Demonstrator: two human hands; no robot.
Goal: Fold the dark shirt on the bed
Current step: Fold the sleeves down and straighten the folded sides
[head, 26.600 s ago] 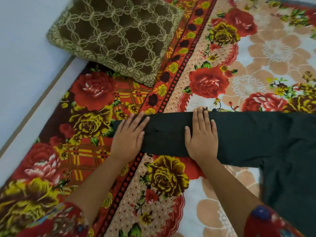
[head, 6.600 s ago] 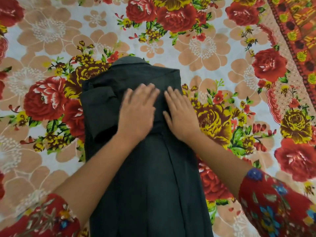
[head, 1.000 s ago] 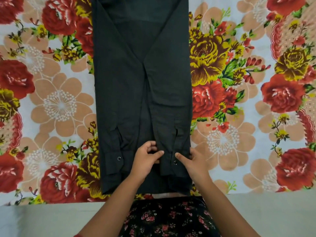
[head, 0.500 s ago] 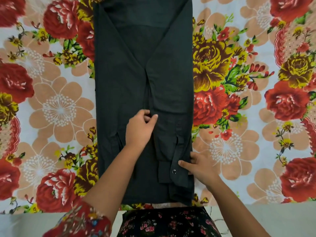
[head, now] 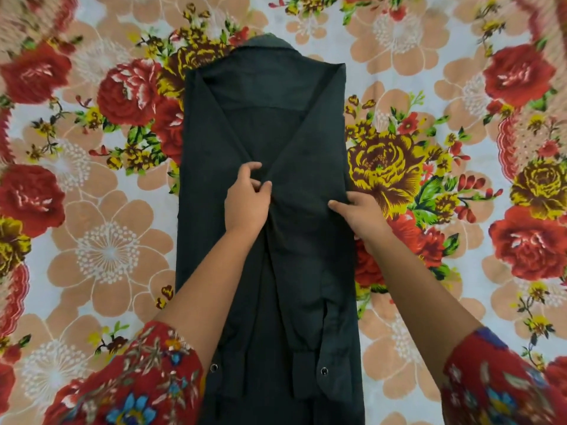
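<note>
The dark shirt (head: 270, 124) lies lengthwise on the bed as a long narrow strip, collar at the far end. Both sleeves are folded in over the body and run down toward me, crossing near the middle. Their buttoned cuffs lie at the near end. My left hand (head: 247, 200) sits at the centre where the sleeves meet, fingers pinching the sleeve fabric. My right hand (head: 357, 213) lies at the shirt's right edge, thumb on top and fingers gripping that edge. My forearms cover part of the lower shirt.
The floral bedsheet (head: 101, 250) in red, yellow and peach spreads on all sides of the shirt. My red patterned sleeves (head: 132, 381) fill the near corners of the view.
Both hands have moved from the cuffs up to the middle of the shirt. The view has tilted up, so the collar shows and the bed's near edge is out of view.
</note>
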